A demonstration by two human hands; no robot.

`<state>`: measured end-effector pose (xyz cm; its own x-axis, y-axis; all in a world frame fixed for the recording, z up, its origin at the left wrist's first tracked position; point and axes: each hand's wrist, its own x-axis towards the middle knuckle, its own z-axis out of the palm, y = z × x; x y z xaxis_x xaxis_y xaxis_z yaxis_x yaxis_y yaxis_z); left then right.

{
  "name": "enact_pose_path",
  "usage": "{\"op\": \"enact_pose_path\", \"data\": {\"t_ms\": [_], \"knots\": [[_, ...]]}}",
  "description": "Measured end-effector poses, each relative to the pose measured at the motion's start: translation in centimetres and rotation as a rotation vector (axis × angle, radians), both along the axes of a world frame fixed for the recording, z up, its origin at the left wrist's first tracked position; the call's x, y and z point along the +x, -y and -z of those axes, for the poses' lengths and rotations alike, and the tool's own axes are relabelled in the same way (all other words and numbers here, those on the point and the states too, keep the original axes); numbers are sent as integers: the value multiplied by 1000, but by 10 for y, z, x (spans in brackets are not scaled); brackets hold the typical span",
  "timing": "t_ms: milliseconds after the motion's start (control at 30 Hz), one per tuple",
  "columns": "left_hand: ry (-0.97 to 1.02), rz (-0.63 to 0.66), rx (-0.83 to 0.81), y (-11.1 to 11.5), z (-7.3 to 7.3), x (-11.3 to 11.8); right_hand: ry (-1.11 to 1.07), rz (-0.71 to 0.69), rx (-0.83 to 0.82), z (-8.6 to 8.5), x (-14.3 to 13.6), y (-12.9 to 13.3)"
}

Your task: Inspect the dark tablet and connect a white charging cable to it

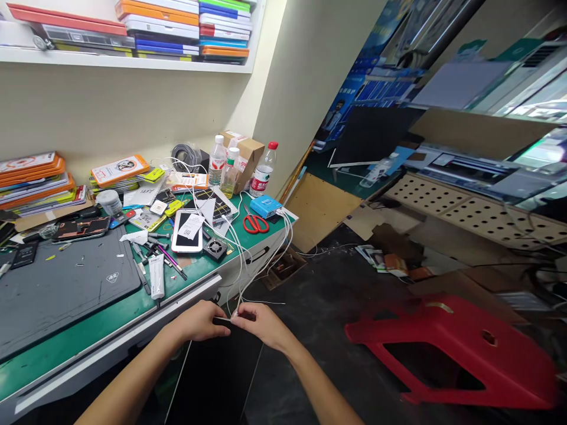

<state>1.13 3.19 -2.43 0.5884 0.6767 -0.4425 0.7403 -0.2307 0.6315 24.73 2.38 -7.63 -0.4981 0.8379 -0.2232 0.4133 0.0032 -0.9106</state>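
Left hand (pixel 201 321) and right hand (pixel 261 321) pinch the white cable (pixel 241 277) (fingertips touching) between both grips.

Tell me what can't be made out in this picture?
- Head view: what the left hand and right hand pinch on the white cables; fingers cover it.
- Note on the white phone: print too small.
- Grey mat: cut by the left edge.
- Counter at right: blurred.

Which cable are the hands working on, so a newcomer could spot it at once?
Start at the green-topped bench and follow its front edge to the right corner. White cables hang there; the left hand and right hand pinch one together. The others dangle free.
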Motion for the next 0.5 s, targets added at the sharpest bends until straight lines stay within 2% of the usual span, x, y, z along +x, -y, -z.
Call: {"op": "enact_pose_path", "data": {"t_ms": [267, 500], "knots": [[-2, 9, 7, -1, 0, 1, -81, 23, -22, 8, -1, 3], [-2, 12, 2, -1, 0, 2, -81, 18, -35, 4, 0, 3]]}}
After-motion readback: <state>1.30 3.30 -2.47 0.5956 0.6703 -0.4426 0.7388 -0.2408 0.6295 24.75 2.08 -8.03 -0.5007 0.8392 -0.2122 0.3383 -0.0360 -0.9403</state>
